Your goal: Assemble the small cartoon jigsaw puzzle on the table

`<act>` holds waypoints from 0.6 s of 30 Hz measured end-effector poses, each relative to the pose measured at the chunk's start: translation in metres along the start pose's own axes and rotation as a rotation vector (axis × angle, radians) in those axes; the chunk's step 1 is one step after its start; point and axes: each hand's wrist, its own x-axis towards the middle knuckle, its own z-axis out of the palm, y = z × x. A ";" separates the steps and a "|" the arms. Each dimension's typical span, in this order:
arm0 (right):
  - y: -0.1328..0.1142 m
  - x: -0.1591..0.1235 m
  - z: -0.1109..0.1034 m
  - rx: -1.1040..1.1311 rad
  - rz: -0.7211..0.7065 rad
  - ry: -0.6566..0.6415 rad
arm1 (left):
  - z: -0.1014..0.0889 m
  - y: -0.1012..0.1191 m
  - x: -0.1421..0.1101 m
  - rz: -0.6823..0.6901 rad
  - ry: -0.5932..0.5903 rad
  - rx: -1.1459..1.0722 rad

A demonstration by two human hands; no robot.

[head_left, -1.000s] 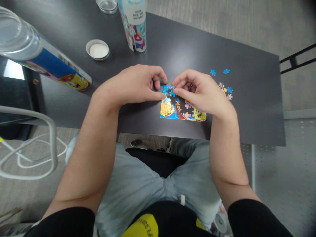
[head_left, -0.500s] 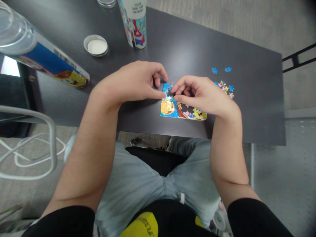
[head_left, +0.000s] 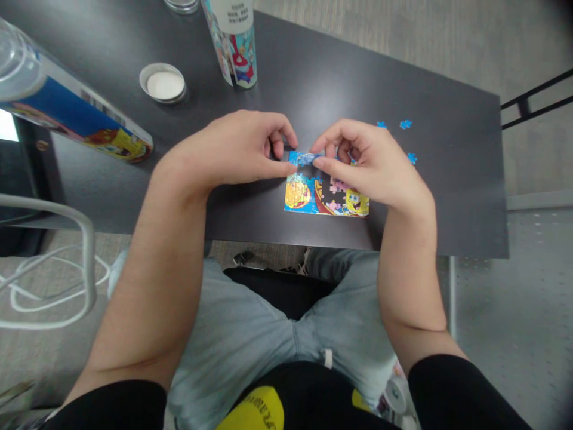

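A partly assembled jigsaw puzzle (head_left: 296, 194) lies on the dark table, with a burger at its left and a yellow cartoon face at its right. Dark gaps show in its upper and middle parts. My left hand (head_left: 250, 146) is at its left edge, thumb tip touching the edge and curled forefinger near the upper left corner, nothing held between them. Above the puzzle's top middle, my right hand (head_left: 358, 152) has thumb and forefinger closed around what looks like a small blue puzzle piece, mostly hidden by the fingers. My right hand covers the puzzle's upper right.
Loose blue puzzle pieces (head_left: 405, 124) lie beyond my right hand. A printed tube (head_left: 244, 57) stands at the back, near a round lid (head_left: 165, 85). Another large cartoon tube (head_left: 89, 113) is at the left. A white cable (head_left: 54, 292) hangs beside the table.
My right hand's fingertips have moved up toward the puzzle's top edge. A darker gap now shows at the upper left where light blue was visible. My left hand stays at the edge.
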 end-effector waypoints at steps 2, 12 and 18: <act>-0.003 -0.004 -0.010 -0.018 -0.019 0.079 | 0.001 -0.001 0.000 -0.017 0.018 0.015; 0.031 -0.048 -0.090 -0.246 0.050 0.482 | 0.003 -0.001 0.008 -0.062 0.157 0.111; 0.061 -0.060 -0.114 -0.389 0.243 0.561 | -0.002 -0.008 0.017 -0.115 0.123 0.170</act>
